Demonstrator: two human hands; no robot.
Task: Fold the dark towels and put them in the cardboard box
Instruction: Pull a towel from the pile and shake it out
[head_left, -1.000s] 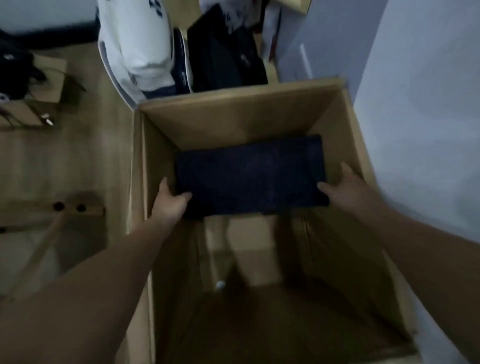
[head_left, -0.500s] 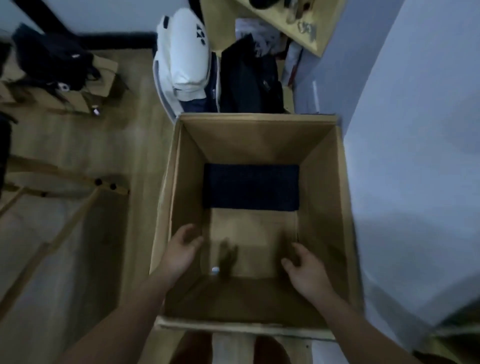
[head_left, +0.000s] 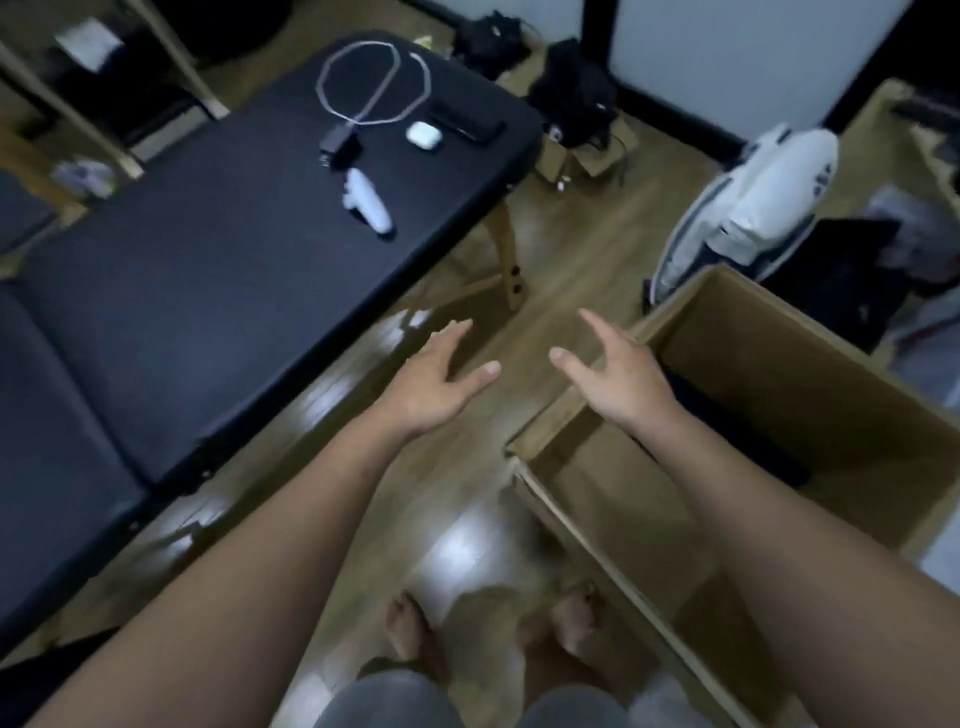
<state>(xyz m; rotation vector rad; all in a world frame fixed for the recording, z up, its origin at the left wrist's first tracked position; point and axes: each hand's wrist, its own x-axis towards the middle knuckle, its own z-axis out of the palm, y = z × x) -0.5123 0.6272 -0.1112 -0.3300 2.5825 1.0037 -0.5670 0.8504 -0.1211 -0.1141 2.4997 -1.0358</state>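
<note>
Both hands are seen extended forward, palms down, fingers spread and relaxed; nothing is held in either. The left hand (head_left: 436, 379) is held over the wooden floor (head_left: 550, 249). The right hand (head_left: 618, 379) is positioned just beside it, above the left rim of the cardboard box (head_left: 779, 364); contact with the rim cannot be confirmed.

The box stands open on the floor, to the right of and below the right hand. One dark towel (head_left: 727, 410) is observed lying flat on the box bottom, beyond the right wrist and partly hidden by the right forearm.

To the left of the left hand, a black padded table (head_left: 156, 260) is noted. On its far end, well beyond the left hand, a looped white cable (head_left: 374, 78), a white controller (head_left: 369, 202) and a small white case (head_left: 423, 135) are recorded.

Beyond the right hand, behind the box, a white bag (head_left: 758, 197) is seen leaning. Bare feet (head_left: 410, 634) are visible on the floor below the hands, close to the box's near corner.
</note>
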